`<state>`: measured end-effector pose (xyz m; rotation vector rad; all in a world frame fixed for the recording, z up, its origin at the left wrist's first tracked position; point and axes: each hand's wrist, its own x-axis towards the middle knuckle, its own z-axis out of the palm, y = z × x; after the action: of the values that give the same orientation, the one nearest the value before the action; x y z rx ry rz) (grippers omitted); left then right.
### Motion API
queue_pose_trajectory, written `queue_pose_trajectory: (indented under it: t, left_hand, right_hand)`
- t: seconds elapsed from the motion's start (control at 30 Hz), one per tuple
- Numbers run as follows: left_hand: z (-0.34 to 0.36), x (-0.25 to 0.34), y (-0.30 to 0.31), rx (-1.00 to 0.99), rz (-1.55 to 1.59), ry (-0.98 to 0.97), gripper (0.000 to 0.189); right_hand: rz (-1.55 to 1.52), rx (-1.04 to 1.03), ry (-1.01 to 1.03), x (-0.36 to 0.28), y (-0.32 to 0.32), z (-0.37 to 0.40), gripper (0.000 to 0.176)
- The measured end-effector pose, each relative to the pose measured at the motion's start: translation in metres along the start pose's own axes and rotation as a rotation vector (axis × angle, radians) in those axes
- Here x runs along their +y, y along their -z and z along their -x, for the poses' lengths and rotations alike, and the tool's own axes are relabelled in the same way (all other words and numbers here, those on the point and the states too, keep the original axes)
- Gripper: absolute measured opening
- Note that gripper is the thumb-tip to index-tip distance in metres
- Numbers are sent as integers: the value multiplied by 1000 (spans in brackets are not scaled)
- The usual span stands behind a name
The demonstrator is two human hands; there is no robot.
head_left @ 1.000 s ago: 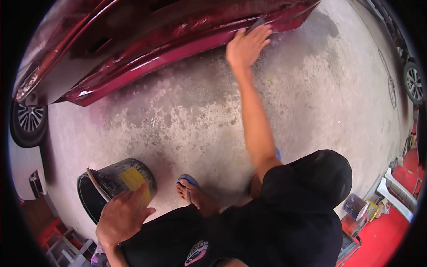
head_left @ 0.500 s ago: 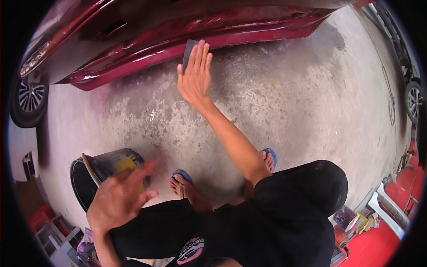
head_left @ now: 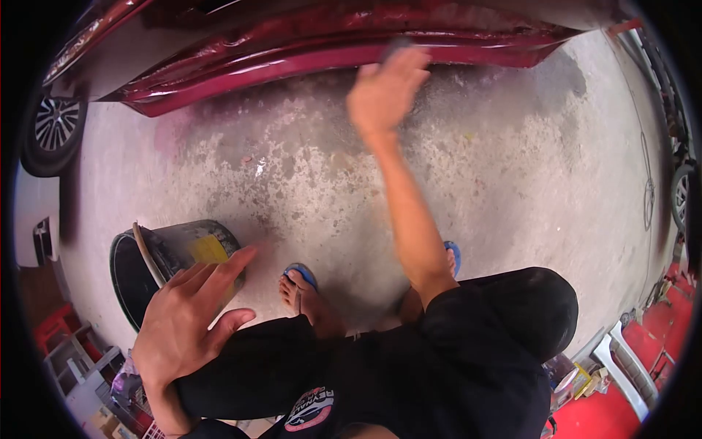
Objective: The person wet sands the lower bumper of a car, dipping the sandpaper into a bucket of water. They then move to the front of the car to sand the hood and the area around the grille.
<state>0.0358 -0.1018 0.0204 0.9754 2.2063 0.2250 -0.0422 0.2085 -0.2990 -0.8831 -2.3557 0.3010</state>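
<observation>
Right-hand fingers [head_left: 409, 64] seemingly hold a dark pad [head_left: 397, 46] against red bodywork [head_left: 292, 62].

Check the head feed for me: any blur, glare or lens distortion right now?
Head view: right hand motion-blurred, left hand much sharper; head view: glossy highlights on the red car panel; head view: fisheye distortion bows the scene, corners black.

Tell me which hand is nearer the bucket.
Left. The left hand overlaps the bucket in view, contact unclear; the right hand is farther off, up by the red panel.
</observation>
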Motion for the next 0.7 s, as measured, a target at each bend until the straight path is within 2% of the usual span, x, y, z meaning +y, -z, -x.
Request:
queue_pose_trajectory:
  t: [0.07,0.1,0.2,0.27,0.37,0.43,0.47,0.53,0.6,0.7]
  left_hand:
    - [15,-12,-5,-62,-91,77,70]
    - [21,-17,-8,-100,-132,117,71]
    - [15,-7,-1,-124,-131,96,72]
    - [4,4,2,-5,-96,-10,72]
    - [4,-2,-4,156,12,-134,77]
    - [22,-12,-2,88,-14,-11,78]
    - [30,-18,-2,61,-17,52,78]
    - [49,-29,-7,64,-52,133,77]
    - [57,-30,-7,80,-53,154,76]
    - [54,-16,9,138,-51,99,77]
  right_hand:
    - [-223,115,-147,44,0,-26,76]
    - [-215,118,-177,34,2,-25,75]
    - [57,-105,79,-43,-12,19,78]
    - [-219,-181,329,-93,-32,56,80]
    - [-46,-209,572,-60,-41,42,77]
    - [-129,-115,465,-9,-21,27,75]
    - [-64,-47,389,10,-16,15,74]
    - [-171,-25,396,35,-18,7,76]
    - [-226,44,348,14,-30,14,78]
    - [-207,-139,499,-47,-27,19,80]
